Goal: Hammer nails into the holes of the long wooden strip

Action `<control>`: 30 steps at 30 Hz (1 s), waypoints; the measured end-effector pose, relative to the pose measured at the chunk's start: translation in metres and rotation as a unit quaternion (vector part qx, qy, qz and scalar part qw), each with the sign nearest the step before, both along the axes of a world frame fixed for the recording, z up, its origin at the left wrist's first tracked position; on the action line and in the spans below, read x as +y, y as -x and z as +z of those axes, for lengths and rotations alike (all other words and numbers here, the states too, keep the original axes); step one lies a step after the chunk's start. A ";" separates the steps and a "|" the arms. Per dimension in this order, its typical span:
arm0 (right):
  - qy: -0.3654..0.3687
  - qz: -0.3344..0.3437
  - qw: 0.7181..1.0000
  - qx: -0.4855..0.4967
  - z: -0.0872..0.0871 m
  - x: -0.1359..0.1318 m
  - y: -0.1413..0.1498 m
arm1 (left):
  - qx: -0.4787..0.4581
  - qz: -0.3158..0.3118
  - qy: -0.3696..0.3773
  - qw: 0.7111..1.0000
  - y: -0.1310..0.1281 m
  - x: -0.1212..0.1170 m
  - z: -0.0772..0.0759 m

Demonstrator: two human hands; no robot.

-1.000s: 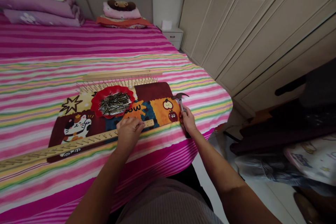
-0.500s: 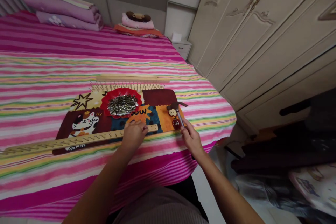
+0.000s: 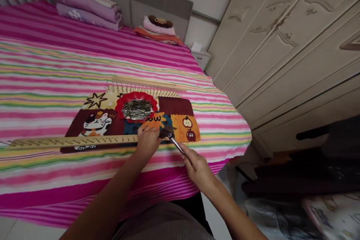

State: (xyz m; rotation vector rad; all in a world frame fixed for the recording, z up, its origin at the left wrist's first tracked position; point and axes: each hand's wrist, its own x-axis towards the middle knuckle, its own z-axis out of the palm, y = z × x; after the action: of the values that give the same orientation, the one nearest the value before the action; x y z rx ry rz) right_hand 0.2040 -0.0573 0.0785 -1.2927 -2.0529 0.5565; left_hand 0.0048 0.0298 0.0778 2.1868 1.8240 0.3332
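My right hand [image 3: 197, 167] is closed round the handle of a small hammer [image 3: 171, 138], whose dark head is down at the right end of a long wooden strip [image 3: 70, 141]. That strip lies across a cartoon-cat mat [image 3: 180, 120] on the striped bed. My left hand [image 3: 147, 140] rests on the strip's right end with fingers curled in a pinch just left of the hammer head; what they hold is too small to see. A red scalloped dish [image 3: 137, 107] heaped with metal nails sits just behind my left hand.
A second wooden strip [image 3: 149, 84] studded with upright nails lies behind the dish. Folded purple bedding [image 3: 84, 7] and a plush toy on folded cloth [image 3: 160, 26] sit at the headboard. A cream wardrobe [image 3: 281, 30] stands right; the bed edge drops by dark clutter [image 3: 295, 172].
My right hand swung the hammer from upright at the mat's right side down and left onto the strip's end by my left hand. The camera view shifted right.
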 end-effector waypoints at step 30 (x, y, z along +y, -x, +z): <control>0.009 -0.011 1.000 -0.007 0.011 0.001 -0.004 | -0.013 0.005 -0.013 1.000 0.001 0.001 -0.006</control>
State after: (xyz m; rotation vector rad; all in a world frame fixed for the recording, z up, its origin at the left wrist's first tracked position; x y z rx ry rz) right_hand 0.2080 -0.0561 0.0898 -1.3304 -2.0468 0.5588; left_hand 0.0038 0.0303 0.0716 2.1803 1.8272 0.3886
